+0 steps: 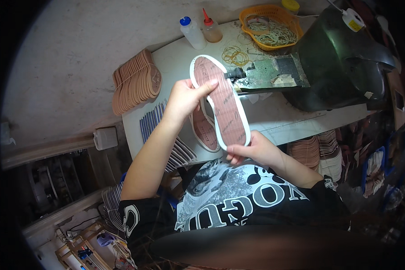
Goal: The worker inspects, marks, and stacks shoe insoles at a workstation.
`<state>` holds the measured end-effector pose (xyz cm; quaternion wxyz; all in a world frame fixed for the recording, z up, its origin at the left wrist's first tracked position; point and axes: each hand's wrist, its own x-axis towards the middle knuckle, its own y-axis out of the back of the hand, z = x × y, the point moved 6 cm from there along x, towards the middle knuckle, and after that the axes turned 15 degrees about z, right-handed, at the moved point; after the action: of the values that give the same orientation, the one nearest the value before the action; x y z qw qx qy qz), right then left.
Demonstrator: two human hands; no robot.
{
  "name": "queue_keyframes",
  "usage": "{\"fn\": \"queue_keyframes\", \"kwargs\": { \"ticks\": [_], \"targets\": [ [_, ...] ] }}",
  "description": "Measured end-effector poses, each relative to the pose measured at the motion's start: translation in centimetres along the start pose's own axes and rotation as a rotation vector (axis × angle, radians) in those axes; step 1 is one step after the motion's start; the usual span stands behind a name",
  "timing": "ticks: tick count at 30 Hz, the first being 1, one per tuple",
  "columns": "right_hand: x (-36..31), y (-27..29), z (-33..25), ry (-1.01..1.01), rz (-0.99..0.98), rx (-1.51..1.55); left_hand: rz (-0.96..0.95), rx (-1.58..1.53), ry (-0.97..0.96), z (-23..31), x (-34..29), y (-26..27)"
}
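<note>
A reddish-brown shoe insole (227,108) with a white rim is held up in front of me, its upper end beside the tip of the machine arm. My left hand (184,100) grips its left edge near the top, thumb pressed on the printed face. At the lower end, my right hand (256,150) closes round the rim. Another insole (204,132) of the same colour lies on the table, partly covered by the held one. The green machine (274,74) reaches in from the right; its dark tip is close to the held insole's edge.
Stacked tan insoles (137,82) stand at the table's left end, with a striped stack (154,123) nearer my left forearm. At the back are a blue-capped bottle (193,36), a red-nozzled bottle (212,32), loose rubber bands (235,56) and an orange basket (279,46). More stacked pieces (303,152) sit right.
</note>
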<state>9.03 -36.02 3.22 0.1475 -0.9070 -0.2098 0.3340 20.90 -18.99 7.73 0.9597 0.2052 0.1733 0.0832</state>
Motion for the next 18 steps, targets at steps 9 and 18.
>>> {"fn": "queue_keyframes", "kwargs": {
  "ticks": [9, 18],
  "targets": [
    [1.8, -1.0, -1.9, 0.123, 0.178, 0.348, -0.055, 0.2, 0.062, 0.2, 5.0, 0.6],
    [4.5, -1.4, -4.1, 0.152, 0.215, 0.449, 0.086, 0.569, -0.55, 4.1, 9.9, 1.3]
  ]
}}
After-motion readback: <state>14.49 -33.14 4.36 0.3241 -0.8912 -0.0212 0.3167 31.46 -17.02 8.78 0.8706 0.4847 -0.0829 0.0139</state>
